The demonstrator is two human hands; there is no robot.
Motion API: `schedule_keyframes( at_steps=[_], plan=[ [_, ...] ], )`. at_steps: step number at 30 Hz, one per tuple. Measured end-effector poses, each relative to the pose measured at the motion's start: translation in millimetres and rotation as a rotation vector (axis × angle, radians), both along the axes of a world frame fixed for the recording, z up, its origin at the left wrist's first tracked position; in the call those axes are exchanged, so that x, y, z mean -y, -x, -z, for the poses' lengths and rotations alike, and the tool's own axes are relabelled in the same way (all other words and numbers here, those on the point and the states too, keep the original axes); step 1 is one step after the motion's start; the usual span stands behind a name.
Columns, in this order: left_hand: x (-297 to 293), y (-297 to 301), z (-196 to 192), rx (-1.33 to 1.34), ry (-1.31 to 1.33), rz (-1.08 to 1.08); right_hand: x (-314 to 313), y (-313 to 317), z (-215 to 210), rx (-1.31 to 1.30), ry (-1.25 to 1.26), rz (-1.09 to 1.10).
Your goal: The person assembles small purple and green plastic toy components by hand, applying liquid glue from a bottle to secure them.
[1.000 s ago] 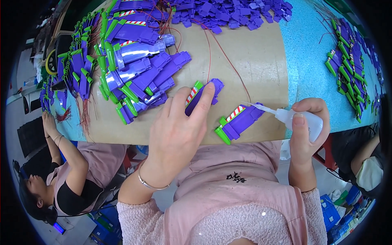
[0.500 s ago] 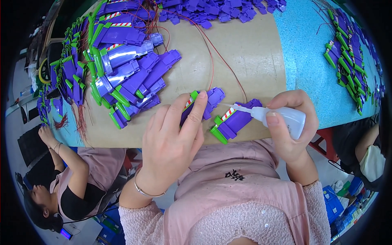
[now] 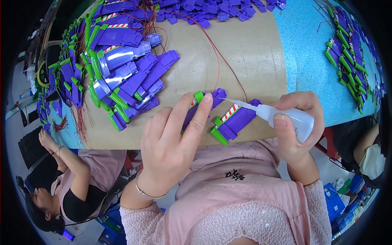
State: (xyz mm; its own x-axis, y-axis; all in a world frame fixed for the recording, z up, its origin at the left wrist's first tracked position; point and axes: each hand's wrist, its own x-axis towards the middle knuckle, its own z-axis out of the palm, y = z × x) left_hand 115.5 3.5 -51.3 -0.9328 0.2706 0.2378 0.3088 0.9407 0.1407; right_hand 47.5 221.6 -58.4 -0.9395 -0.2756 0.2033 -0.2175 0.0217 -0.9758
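My left hand (image 3: 171, 134) presses a purple toy wing piece (image 3: 216, 96) with a green edge onto the brown table cover, index finger stretched over it. A red wire leads up from this piece. My right hand (image 3: 300, 122) is closed round a translucent squeeze bottle (image 3: 300, 128) with a thin pointed nozzle. The nozzle tip is close to the right end of the held piece; I cannot tell if they touch. Between my hands lies a second purple wing piece (image 3: 240, 119), with a green end and a red-and-white striped strip, under the nozzle.
A heap of purple and green wing pieces (image 3: 136, 75) covers the table's left side. Small purple parts (image 3: 204, 8) are piled at the far edge. More pieces (image 3: 349, 61) lie on the blue mat (image 3: 314, 49) at right. A co-worker (image 3: 77, 175) sits at left.
My left hand and the piece under it have shifted slightly right. The bottle in my right hand has also moved a little to the right.
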Motion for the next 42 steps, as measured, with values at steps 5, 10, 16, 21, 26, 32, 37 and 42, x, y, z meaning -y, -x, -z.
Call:
schedule_keyframes(
  at_steps=[5,10,16,21,26,32,37,42],
  plan=[
    [1.1,1.3,-1.1,-0.028,0.073,0.012,2.6,5.2,1.8,-0.151,-0.132,-0.069],
    [2.0,1.5,-1.4,-0.032,0.072,0.012,-3.6,7.7,4.0,-0.214,-0.18,-0.102],
    [-16.3,6.0,0.9,0.109,-0.169,-0.039,-14.5,-1.4,5.1,-0.043,-0.06,0.118],
    [18.1,13.1,-17.9,-0.064,-0.019,-0.479,-14.5,-2.1,5.6,-0.001,-0.054,0.115],
    [41.8,10.0,-10.5,-0.053,0.022,-0.523,-14.7,-1.0,8.9,-0.033,-0.099,0.112],
    [40.8,7.2,-11.6,-0.102,-0.038,-0.406,-12.8,-2.4,3.1,0.042,-0.037,0.09],
    [10.4,-11.6,-26.0,0.023,-0.191,-0.179,-14.4,-3.1,2.8,0.033,-0.031,0.113],
    [-2.1,-14.8,-17.8,0.093,-0.146,-0.076,-11.8,-5.4,2.2,0.033,-0.03,0.068]
  ],
)
